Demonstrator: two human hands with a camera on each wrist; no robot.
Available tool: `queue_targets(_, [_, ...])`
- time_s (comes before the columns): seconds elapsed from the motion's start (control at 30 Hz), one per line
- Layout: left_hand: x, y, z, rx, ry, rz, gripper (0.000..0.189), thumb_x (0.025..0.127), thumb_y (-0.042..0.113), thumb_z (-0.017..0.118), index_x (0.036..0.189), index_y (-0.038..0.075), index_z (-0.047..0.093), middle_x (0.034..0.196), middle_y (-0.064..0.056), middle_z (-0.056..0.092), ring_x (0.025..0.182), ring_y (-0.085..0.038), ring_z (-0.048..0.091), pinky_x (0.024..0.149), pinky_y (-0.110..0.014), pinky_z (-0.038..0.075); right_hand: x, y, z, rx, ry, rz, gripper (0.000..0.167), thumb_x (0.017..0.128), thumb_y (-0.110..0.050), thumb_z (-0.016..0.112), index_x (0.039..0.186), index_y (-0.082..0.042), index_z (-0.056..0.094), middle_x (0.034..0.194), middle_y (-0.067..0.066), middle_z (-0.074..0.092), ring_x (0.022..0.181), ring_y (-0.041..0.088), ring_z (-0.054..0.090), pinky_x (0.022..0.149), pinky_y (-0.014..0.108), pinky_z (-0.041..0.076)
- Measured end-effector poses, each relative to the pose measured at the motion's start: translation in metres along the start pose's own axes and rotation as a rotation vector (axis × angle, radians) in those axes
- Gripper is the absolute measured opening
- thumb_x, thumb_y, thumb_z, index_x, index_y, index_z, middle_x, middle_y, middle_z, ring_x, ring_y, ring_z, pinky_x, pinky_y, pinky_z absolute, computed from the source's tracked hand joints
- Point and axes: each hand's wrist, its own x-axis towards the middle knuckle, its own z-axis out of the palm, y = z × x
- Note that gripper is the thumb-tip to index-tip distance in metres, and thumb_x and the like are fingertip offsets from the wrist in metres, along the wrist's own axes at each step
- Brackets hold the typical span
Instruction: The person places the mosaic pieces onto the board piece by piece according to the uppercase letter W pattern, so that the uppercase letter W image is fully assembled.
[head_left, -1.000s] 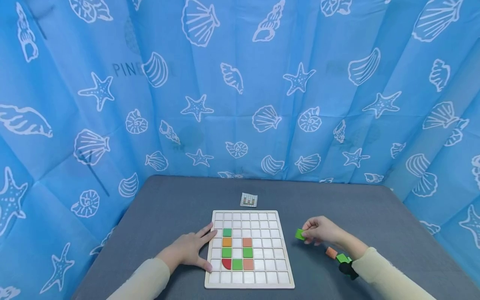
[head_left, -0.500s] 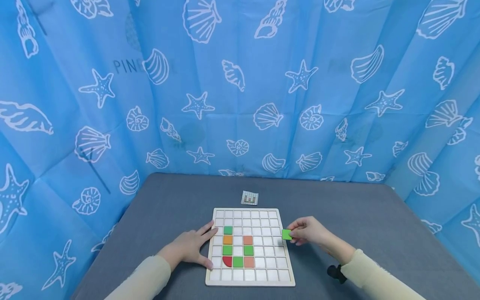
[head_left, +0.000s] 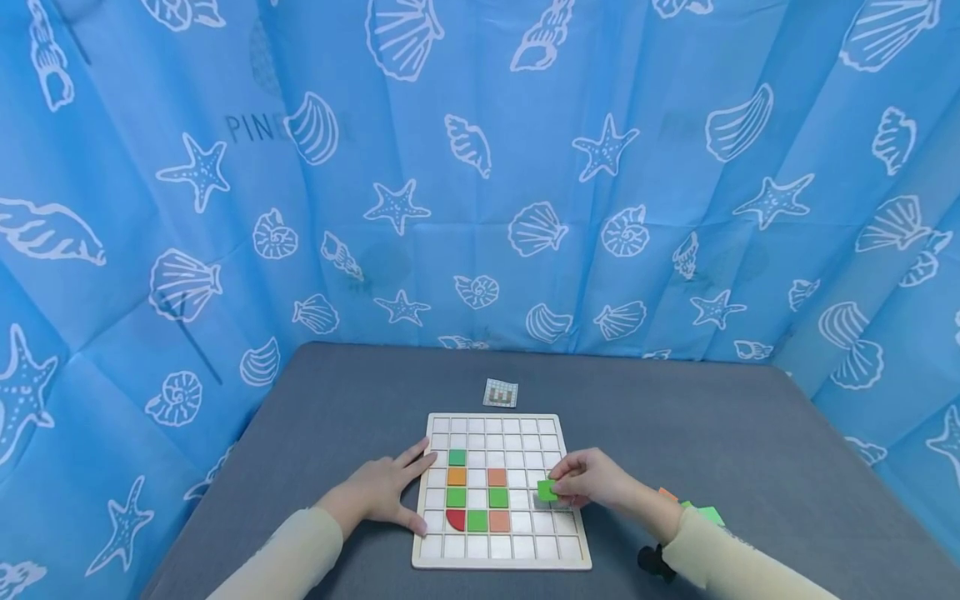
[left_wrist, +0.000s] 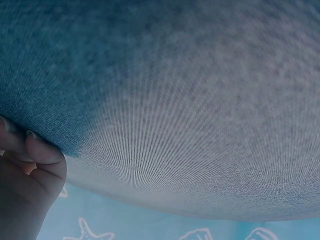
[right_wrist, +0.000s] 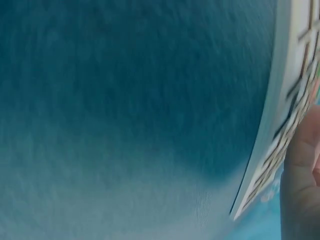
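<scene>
Free passage runs across the tabletop [head_left: 712, 425], centre right of the frame, beyond the right hand [head_left: 588, 478]. Obstructions: left hand [head_left: 380, 492] at the board's [head_left: 522, 547] left edge; right hand with green tile [head_left: 547, 490] over its right-hand squares; loose tiles [head_left: 708, 515] and black object [head_left: 649, 561], lower right.

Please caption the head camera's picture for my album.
Left hand touching the edge of a gridded board, right hand pinching a green tile over it.
</scene>
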Motion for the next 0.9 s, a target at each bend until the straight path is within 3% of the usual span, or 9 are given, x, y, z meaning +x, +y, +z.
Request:
queue_targets(0.4, [-0.002,0.001,-0.001,0.006,0.008,0.002,0.109,0.065,0.074,0.071,0.154,0.027,0.030,0.162,0.005,0.016,0.128,-0.036,0.046,0.097,-0.051,0.041,0.001,0.001,0.026,-0.024,-0.060,-0.006,0.008,0.085,0.003,0.069,0.089,0.010,0.067,0.069,0.003,0.066,0.060,0.009,0.060,0.052,0.023,0.047])
queue_targets(0.9, [0.001,0.000,0.000,0.004,0.004,0.002,0.109,0.065,0.075,0.070,0.155,0.027,0.029,0.162,0.005,0.016,0.128,-0.036,0.046,0.098,-0.050,0.041,0.003,-0.004,0.046,-0.103,0.010,0.048,0.005,0.085,0.002,0.071,0.086,0.006,0.068,0.064,0.000,0.063,0.054,0.007,0.057,0.050,0.023,0.048])
